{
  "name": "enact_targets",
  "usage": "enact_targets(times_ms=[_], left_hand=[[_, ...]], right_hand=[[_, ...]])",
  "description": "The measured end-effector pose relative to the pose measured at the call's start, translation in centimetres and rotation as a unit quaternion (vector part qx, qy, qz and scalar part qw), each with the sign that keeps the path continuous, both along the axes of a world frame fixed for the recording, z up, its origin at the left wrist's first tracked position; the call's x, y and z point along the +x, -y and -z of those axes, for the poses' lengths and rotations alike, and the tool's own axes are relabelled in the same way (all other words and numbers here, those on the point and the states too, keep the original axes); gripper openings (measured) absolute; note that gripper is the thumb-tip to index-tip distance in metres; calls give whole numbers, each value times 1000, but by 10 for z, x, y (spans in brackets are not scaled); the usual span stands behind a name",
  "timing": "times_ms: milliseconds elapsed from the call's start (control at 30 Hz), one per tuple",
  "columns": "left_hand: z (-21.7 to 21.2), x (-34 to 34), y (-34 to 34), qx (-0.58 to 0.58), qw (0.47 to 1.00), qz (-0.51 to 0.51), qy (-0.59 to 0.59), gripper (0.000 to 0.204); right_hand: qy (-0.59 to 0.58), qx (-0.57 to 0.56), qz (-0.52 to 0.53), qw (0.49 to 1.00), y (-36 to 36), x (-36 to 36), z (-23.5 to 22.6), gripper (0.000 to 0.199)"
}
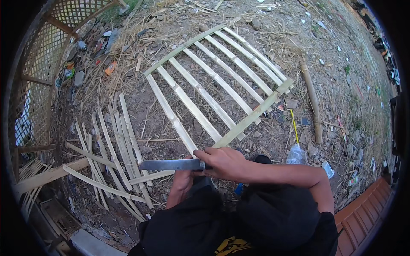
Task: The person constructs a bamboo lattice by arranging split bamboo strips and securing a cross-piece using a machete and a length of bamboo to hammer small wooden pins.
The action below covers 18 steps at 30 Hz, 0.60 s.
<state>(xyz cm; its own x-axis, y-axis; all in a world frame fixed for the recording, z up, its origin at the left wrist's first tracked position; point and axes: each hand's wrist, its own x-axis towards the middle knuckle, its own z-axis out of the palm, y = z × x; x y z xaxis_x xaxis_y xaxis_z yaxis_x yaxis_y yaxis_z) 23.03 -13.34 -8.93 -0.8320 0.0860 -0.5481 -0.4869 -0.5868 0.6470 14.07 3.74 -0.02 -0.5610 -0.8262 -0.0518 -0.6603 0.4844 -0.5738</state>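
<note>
Head view:

1. Left hand (183, 179): below the knife, partly hidden by it; fingers obscured, grip cannot be told.
2. Right hand (226, 163): closed around the knife's dark handle, back of hand uppermost.
3. Broad-bladed knife (171, 165): held level above the ground, blade pointing left.
4. White cup (328, 169): on the ground, right of the right forearm.
5. Clear plastic bag (296, 154): crumpled, near the cup.
6. Loose wooden slats (128, 145): strewn in a pile to the left, some crossing others; one end lies near the left hand.
7. Slatted frame (250, 120): flat on the ground ahead; a row of pale slats spanning two crosspieces, near crosspiece reaching toward the right hand.
8. Wooden pole (311, 102): lying right of the frame.
9. Lattice panel (42, 55): standing at far left.
</note>
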Motion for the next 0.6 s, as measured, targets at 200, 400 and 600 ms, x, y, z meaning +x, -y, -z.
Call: enact_targets(times_ms=[200, 400, 600], left_hand=[[11, -2, 21, -96, 994, -28, 49, 27], [45, -3, 57, -164, 983, -69, 38, 24], [59, -7, 77, -184, 980, -61, 46, 24]], right_hand=[[-11, -129, 439, 889, -79, -70, 5, 27], [18, -47, 695, 717, -217, -132, 87, 39], [255, -182, 676, 667, -218, -132, 141, 54]])
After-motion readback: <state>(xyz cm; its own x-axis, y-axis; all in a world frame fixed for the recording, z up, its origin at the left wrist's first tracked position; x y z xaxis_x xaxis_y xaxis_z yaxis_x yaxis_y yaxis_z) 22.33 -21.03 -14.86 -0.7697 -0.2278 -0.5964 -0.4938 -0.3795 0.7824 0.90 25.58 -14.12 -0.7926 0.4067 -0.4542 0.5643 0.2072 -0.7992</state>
